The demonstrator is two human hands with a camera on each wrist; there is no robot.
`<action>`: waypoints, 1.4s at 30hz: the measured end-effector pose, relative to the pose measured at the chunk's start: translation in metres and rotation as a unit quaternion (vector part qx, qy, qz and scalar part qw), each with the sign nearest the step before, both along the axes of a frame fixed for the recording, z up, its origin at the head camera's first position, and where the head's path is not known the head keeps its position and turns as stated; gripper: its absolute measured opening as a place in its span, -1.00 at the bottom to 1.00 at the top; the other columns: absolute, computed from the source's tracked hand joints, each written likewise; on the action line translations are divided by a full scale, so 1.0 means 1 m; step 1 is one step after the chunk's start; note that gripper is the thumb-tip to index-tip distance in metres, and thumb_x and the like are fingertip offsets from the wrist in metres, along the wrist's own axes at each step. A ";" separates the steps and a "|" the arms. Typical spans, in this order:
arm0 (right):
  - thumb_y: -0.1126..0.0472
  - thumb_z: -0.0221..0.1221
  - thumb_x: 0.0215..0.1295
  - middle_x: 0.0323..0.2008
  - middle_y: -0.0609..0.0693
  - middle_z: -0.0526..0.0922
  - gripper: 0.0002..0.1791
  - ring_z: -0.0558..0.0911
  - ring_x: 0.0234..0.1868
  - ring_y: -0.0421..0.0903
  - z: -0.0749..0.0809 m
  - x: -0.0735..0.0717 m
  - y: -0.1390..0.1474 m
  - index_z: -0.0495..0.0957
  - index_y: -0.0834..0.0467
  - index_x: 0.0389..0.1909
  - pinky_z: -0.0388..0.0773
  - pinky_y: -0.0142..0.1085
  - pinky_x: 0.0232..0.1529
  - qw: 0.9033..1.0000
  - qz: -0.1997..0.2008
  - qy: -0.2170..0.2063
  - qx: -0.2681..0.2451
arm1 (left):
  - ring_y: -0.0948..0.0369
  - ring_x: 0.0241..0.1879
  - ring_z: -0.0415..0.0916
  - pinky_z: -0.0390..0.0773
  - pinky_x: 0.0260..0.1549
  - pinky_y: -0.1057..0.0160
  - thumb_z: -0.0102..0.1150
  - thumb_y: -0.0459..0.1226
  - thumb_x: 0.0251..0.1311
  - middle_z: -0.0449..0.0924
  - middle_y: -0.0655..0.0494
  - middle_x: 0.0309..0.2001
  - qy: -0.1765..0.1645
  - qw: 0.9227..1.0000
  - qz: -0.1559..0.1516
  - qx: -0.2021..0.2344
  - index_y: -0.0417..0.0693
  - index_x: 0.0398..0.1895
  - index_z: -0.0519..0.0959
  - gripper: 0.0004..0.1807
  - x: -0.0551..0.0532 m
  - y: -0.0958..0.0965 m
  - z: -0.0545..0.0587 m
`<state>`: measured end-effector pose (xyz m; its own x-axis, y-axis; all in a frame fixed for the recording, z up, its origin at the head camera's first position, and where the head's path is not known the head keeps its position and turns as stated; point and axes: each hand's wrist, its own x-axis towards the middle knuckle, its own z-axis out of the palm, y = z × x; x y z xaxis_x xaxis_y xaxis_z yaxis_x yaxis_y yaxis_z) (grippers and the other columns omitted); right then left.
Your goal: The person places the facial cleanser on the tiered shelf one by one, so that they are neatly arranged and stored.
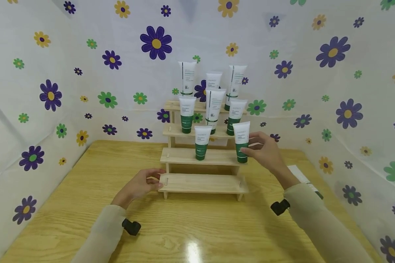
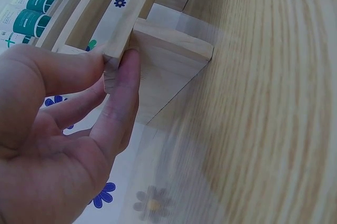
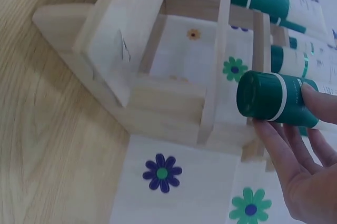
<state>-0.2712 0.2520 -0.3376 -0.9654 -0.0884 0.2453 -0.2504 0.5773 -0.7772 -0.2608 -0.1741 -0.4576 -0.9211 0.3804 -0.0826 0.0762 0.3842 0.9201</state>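
A tiered wooden display stand stands on the table, with white-and-green squeeze tubes on its upper steps. My left hand pinches the left end of the lowest step between thumb and fingers, as the left wrist view shows closely. With my right hand I grip a squeeze tube upright at the right end of the second step from the bottom. In the right wrist view its green cap is near the step's edge; whether it touches the wood I cannot tell. Another tube stands left of it on that step.
On the table, right of the stand, lies another tube, partly behind my right forearm. Several tubes fill the two highest steps, close together. A flower-print cloth hangs behind and at both sides.
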 end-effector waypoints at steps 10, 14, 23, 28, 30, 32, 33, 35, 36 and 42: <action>0.26 0.42 0.26 0.11 0.29 0.66 -0.45 0.72 0.07 0.26 -0.019 -0.011 -0.034 0.45 0.25 0.21 0.68 0.10 0.15 0.999 -0.019 0.014 -0.039 | 0.14 -0.02 0.65 0.71 -0.10 0.25 0.21 -0.43 0.39 0.51 -0.26 0.19 -0.001 1.000 0.001 -0.004 -0.21 0.42 0.42 -0.46 0.003 0.000 0.000; 0.27 0.42 0.26 0.10 0.29 0.66 -0.46 0.72 0.07 0.26 -0.026 -0.012 -0.040 0.44 0.26 0.20 0.67 0.11 0.17 0.998 -0.019 0.024 -0.050 | 0.13 -0.01 0.65 0.71 -0.10 0.28 0.20 -0.44 0.40 0.51 -0.25 0.20 -0.004 1.000 0.004 -0.002 -0.20 0.43 0.42 -0.46 0.003 0.001 0.000; 0.34 0.43 0.23 0.07 0.28 0.66 -0.45 0.70 0.05 0.23 -0.034 -0.012 -0.053 0.44 0.29 0.19 0.66 0.07 0.20 0.996 0.002 0.055 -0.072 | 0.11 0.00 0.65 0.72 -0.07 0.24 0.21 -0.44 0.39 0.51 -0.26 0.20 0.001 1.000 0.005 -0.005 -0.20 0.41 0.43 -0.47 0.004 0.001 0.000; 0.38 0.42 0.21 0.06 0.30 0.66 -0.46 0.69 0.05 0.24 -0.033 -0.013 -0.056 0.44 0.32 0.16 0.65 0.07 0.21 0.994 0.016 0.068 -0.080 | 0.13 -0.01 0.64 0.72 -0.06 0.22 0.21 -0.44 0.39 0.51 -0.26 0.21 0.005 1.000 0.000 -0.002 -0.20 0.42 0.42 -0.47 0.002 0.000 -0.001; 0.38 0.42 0.22 0.07 0.29 0.66 -0.47 0.69 0.06 0.23 -0.034 -0.013 -0.057 0.44 0.32 0.17 0.64 0.06 0.22 0.995 0.014 0.065 -0.078 | 0.13 -0.02 0.64 0.72 -0.08 0.23 0.21 -0.44 0.39 0.50 -0.26 0.20 0.006 1.000 -0.002 0.000 -0.21 0.42 0.42 -0.46 0.001 0.000 -0.002; 0.37 0.42 0.23 0.08 0.28 0.66 -0.47 0.69 0.08 0.22 -0.034 -0.013 -0.057 0.44 0.31 0.17 0.64 0.05 0.23 0.995 0.011 0.060 -0.076 | 0.14 -0.03 0.64 0.72 -0.09 0.23 0.21 -0.44 0.39 0.50 -0.26 0.19 0.006 1.000 -0.004 0.003 -0.22 0.42 0.42 -0.46 0.001 0.000 -0.002; 0.37 0.42 0.24 0.09 0.27 0.66 -0.47 0.69 0.08 0.22 -0.035 -0.013 -0.057 0.44 0.31 0.17 0.64 0.05 0.23 0.995 0.009 0.060 -0.074 | 0.14 -0.03 0.64 0.72 -0.09 0.23 0.21 -0.44 0.39 0.50 -0.26 0.19 0.006 1.000 -0.005 0.004 -0.22 0.42 0.41 -0.46 0.001 0.000 -0.002; 0.36 0.41 0.25 0.10 0.27 0.65 -0.48 0.69 0.09 0.21 -0.035 -0.013 -0.058 0.44 0.31 0.18 0.64 0.05 0.23 0.996 0.008 0.060 -0.070 | 0.13 -0.03 0.64 0.72 -0.09 0.23 0.21 -0.44 0.39 0.50 -0.26 0.19 0.006 1.000 -0.005 0.003 -0.22 0.43 0.41 -0.45 0.001 0.000 -0.001; 0.36 0.41 0.25 0.10 0.27 0.65 -0.48 0.69 0.09 0.21 -0.036 -0.013 -0.058 0.44 0.31 0.18 0.64 0.05 0.23 0.996 0.008 0.062 -0.068 | 0.13 -0.02 0.64 0.71 -0.09 0.23 0.21 -0.44 0.39 0.50 -0.26 0.20 0.006 1.000 -0.004 0.002 -0.21 0.43 0.41 -0.45 0.001 0.000 0.000; 0.35 0.40 0.27 0.13 0.26 0.63 -0.48 0.68 0.11 0.21 -0.035 -0.013 -0.060 0.43 0.31 0.19 0.63 0.05 0.25 0.996 0.013 0.073 -0.052 | 0.12 0.00 0.64 0.71 -0.08 0.26 0.20 -0.43 0.40 0.49 -0.27 0.21 0.013 1.000 -0.007 -0.002 -0.21 0.43 0.41 -0.46 0.001 0.001 0.002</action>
